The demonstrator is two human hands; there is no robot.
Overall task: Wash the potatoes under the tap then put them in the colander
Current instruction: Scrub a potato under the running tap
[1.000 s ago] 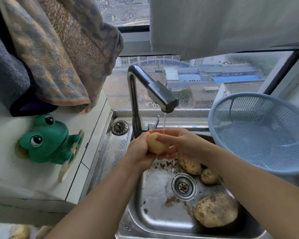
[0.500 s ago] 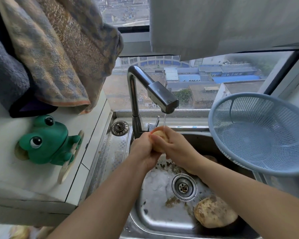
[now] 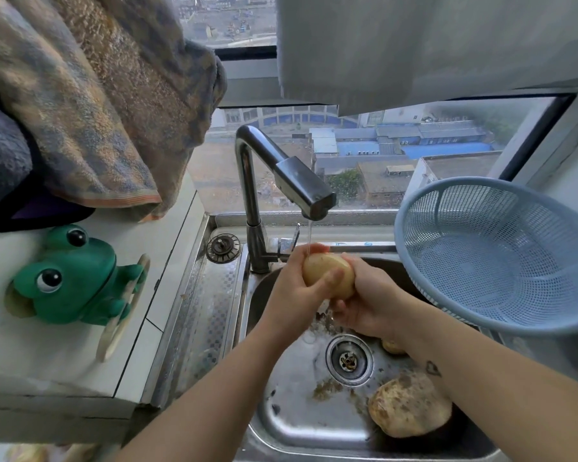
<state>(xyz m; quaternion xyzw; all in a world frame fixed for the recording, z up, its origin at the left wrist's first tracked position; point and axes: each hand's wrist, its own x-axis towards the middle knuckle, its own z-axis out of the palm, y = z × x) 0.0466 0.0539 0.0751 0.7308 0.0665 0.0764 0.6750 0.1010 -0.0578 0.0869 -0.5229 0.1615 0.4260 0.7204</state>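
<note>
A pale yellow potato [image 3: 324, 273] sits between both hands under the thin stream from the steel tap [image 3: 301, 181]. My left hand [image 3: 294, 295] grips it from the left, thumb across its front. My right hand [image 3: 371, 301] cups it from the right and below. A large muddy potato [image 3: 409, 406] lies in the sink [image 3: 301, 418] at the front right. A small potato [image 3: 392, 346] shows just behind my right forearm; anything beyond it is hidden. The blue mesh colander [image 3: 501, 248] stands tilted and empty at the sink's right.
Mud bits lie around the drain [image 3: 349, 360]. A loose strainer plug [image 3: 223, 247] rests on the sink's left ledge. A green frog holder [image 3: 70, 278] sits on the white counter at left, towels [image 3: 90, 105] hang above it, and a window runs behind the tap.
My hands have turned the potato under the stream; its washed face now shows, with my right hand moved from over it to under it. The view has shifted slightly.
</note>
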